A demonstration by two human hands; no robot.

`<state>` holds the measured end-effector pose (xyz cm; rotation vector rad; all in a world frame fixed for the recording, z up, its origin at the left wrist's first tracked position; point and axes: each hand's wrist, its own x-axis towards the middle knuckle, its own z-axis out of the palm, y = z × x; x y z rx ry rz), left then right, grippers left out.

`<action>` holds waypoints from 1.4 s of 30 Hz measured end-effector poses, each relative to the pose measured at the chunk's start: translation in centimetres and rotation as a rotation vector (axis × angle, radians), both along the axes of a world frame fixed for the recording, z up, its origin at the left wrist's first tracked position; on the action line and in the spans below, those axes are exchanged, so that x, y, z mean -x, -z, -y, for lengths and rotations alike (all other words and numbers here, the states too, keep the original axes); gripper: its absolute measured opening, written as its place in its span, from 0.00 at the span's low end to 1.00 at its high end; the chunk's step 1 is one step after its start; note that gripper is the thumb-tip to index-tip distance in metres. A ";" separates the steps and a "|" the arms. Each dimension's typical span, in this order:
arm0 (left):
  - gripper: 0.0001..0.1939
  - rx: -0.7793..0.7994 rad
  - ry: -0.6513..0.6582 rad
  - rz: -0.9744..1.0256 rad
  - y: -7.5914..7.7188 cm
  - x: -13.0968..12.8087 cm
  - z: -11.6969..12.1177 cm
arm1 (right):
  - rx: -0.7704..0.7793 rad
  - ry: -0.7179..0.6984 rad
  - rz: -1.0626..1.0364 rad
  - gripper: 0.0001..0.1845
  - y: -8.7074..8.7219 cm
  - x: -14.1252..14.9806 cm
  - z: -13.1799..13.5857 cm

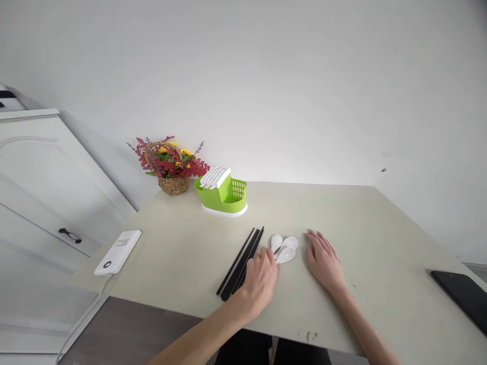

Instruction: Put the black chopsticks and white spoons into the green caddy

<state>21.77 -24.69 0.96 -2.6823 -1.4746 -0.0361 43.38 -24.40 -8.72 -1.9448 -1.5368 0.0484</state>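
Three white spoons (286, 254) lie on the table with their bowls fanned toward the back right. My left hand (262, 276) is closed over their handle ends, with its fingers curled, and hides the handles. Just left of that hand, several black chopsticks (239, 266) lie in a loose, slanted bundle, partly covered by it at the near right. My right hand (324, 258) rests palm down on the table to the right of the spoons, fingers stretched out and holding nothing. A green and white cutlery holder (222, 195) with a slotted lid and a basket side stands farther back.
Behind the holder's left side is a wicker basket of artificial flowers (173, 172). A white power bank (118, 252) with a cable lies at the table's left edge, and a black phone (462, 296) at the right. The wall borders the table (315, 203) at the back.
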 end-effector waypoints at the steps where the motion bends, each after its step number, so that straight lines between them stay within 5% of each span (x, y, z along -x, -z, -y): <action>1: 0.12 0.009 0.006 0.008 -0.1 0.1 0.1 | 0.001 -0.001 0.000 0.27 0.1 0.0 0.0; 18: 0.14 0.013 0.032 0.158 -0.7 3.7 1.0 | 0.055 0.023 0.053 0.27 -0.7 0.5 0.4; 22: 0.14 -0.147 0.059 0.288 -3.5 6.0 -2.4 | 0.070 0.024 0.054 0.27 -0.6 0.6 0.4; 27: 0.15 -0.547 0.024 0.509 -9.7 9.6 -10.7 | 0.072 0.020 0.052 0.27 -0.6 0.6 0.3; 30: 0.18 -0.680 -0.009 0.571 -11.6 11.4 -15.5 | 0.057 0.016 0.050 0.26 -0.6 0.6 0.3; 35: 0.18 -0.560 0.058 0.421 -10.5 12.5 -19.8 | 0.039 0.008 0.057 0.26 -0.5 0.6 0.1; 42: 0.19 -0.525 0.143 0.407 -9.3 10.0 -19.8 | 0.013 -0.011 0.060 0.25 -0.4 0.5 -0.1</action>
